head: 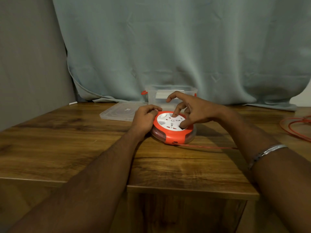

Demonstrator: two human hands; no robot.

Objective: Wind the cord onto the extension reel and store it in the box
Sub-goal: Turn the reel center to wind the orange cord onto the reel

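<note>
The left hand (145, 117) curls closed around the left rim of the extension reel (173, 127), fingers wrapped over its orange edge to pin it to the counter (75, 148). The right hand (190, 109) is spread wide above the reel's white face, holding nothing; at least one fingertip presses down into that face while the forefinger lifts free toward the box. It looks placed to turn the face and draw cord in.

The reel lies flat near the middle of the counter, just in front of the box (170, 95). Red coils show through its clear side wall, so part of the winding seems done. A good deal is left: the cord (207, 146) runs taut from a port in the reel's front edge, passes under the right forearm, and loose loops of it lie at the counter's far right edge. The box stands open and the reel is not yet in it; whether it already holds something pale I cannot tell. Its lid (117, 113) lies flat to the left, touching or just beside it.

The reel is a squat disc of smooth, glossy plastic, an orange collar around a white socket plate. The cord is thin and limp. Box and lid are translucent, thin-walled plastic with small red latches. The counter is dark wood-grain with a faint sheen. A metal bangle (267, 153) rings the right wrist, and a soft grey-green curtain (168, 47) hangs behind.
</note>
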